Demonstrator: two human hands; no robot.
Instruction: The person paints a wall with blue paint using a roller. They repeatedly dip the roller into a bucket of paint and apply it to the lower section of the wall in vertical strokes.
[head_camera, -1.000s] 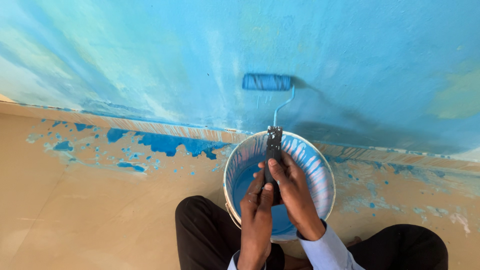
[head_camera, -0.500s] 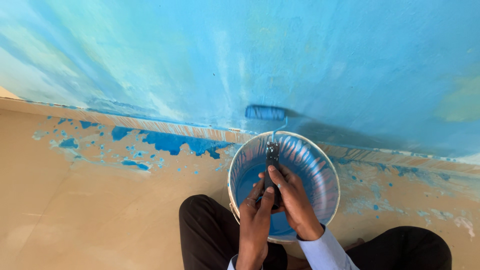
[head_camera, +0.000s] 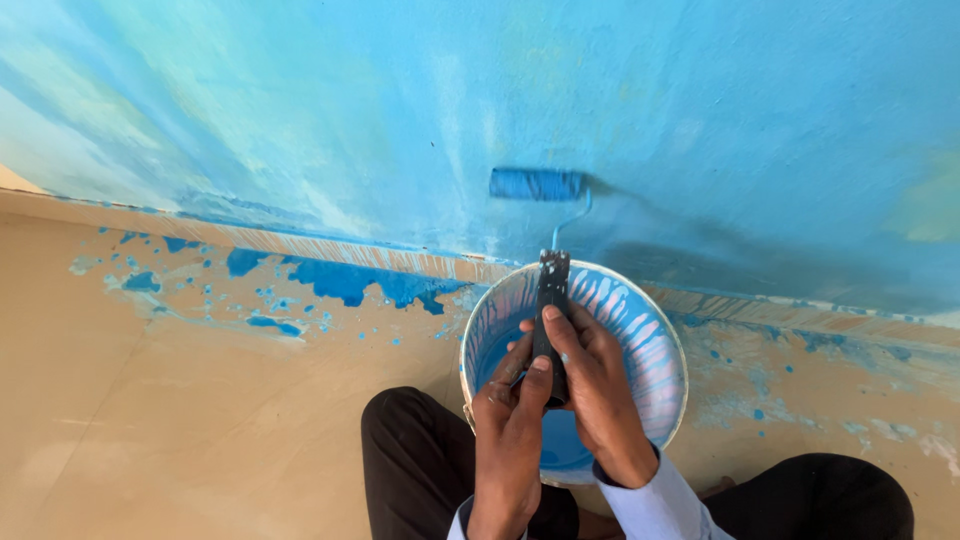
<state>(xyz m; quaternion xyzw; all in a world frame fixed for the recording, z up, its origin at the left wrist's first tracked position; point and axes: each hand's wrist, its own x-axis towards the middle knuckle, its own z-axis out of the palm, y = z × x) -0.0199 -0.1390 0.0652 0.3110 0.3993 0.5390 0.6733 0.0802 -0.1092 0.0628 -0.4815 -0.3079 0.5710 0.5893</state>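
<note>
Both hands grip the dark handle of a paint roller whose blue sleeve presses flat against the blue wall just above the skirting. My left hand wraps the lower part of the handle, thumb on top. My right hand closes on the handle just above it. Below the hands stands a white bucket streaked with blue, with blue paint pooled in its bottom. The bucket sits between my knees in dark trousers.
A tan floor carries blue paint spills and drips along the wall's foot. A striped skirting band runs between floor and wall. The wall's left part is paler and patchy.
The roller went down to the skirting half a second ago and has now come back up the wall. Both hands stayed on the handle.
</note>
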